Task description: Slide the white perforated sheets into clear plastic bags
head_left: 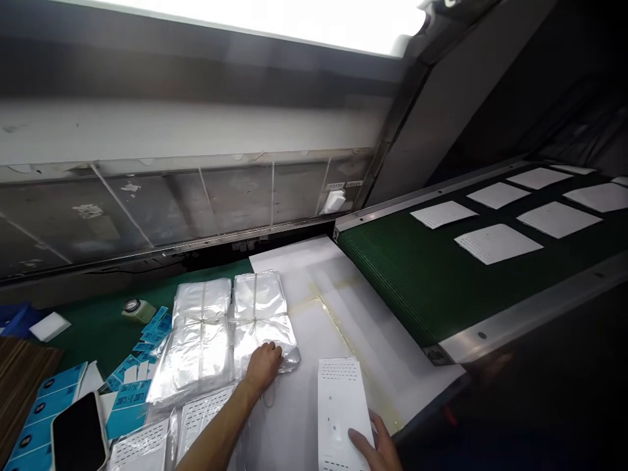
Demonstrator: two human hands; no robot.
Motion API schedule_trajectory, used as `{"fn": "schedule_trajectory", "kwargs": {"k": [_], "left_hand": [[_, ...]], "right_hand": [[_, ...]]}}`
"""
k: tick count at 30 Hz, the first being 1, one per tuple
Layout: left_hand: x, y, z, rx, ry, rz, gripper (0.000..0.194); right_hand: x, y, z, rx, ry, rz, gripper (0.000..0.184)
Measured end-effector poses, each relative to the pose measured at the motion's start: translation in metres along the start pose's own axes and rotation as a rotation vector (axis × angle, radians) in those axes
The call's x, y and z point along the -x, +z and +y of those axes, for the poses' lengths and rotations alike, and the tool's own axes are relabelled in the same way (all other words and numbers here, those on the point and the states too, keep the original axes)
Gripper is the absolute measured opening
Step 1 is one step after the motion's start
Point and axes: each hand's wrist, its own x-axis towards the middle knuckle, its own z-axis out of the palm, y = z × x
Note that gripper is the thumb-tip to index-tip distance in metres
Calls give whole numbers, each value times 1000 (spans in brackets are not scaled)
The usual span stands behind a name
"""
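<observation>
My left hand (265, 365) reaches to the lower edge of a string-tied bundle of clear plastic bags (258, 304). Its fingers are curled closed at the bags; what exactly they pinch is partly hidden. A second tied bundle of clear bags (193, 356) lies just left of it. My right hand (377, 446) grips a stack of white printed sheets (342, 409) by its right side, thumb on top. Below my left forearm lie white printed sheets in clear bags (140, 448), partly cut off by the bottom edge.
To the right, a green conveyor belt (392, 268) carries several white sheet stacks (498, 243). Blue printed labels (130, 402), a phone (80, 432), a small bottle (139, 311) and brown cardboard (24, 373) occupy the left side. White paper (304, 340) covers the table's middle.
</observation>
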Motion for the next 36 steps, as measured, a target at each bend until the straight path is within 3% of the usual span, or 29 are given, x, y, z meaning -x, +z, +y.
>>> {"fn": "schedule_trajectory", "kwargs": {"k": [2, 5, 8, 15, 19, 23, 30, 34, 36], "left_hand": [[5, -2, -3, 39, 0, 19, 19], [12, -6, -3, 166, -43, 83, 20], [17, -13, 0, 367, -119, 162, 21], [35, -60, 12, 946, -176, 183, 21], [57, -90, 27, 1218, -176, 154, 29], [89, -102, 40, 1369, -157, 123, 34], [141, -98, 36, 1547, -273, 181, 29], [158, -101, 38, 1532, -256, 150, 24], [160, -103, 39, 1442, -237, 188, 28]], "right_hand": [[-1, 5, 4, -20, -10, -25, 72], [-3, 15, 2, 4, -6, -69, 83], [-5, 27, -8, 93, -100, -108, 89], [-15, 64, -43, 432, -410, -274, 30], [-15, 101, -70, 491, -535, -353, 22], [3, 126, -88, 523, -621, -471, 23], [25, 122, -84, 566, -634, -567, 30], [17, 116, -99, 501, -525, -596, 29], [13, 105, -111, 447, -419, -613, 33]]}}
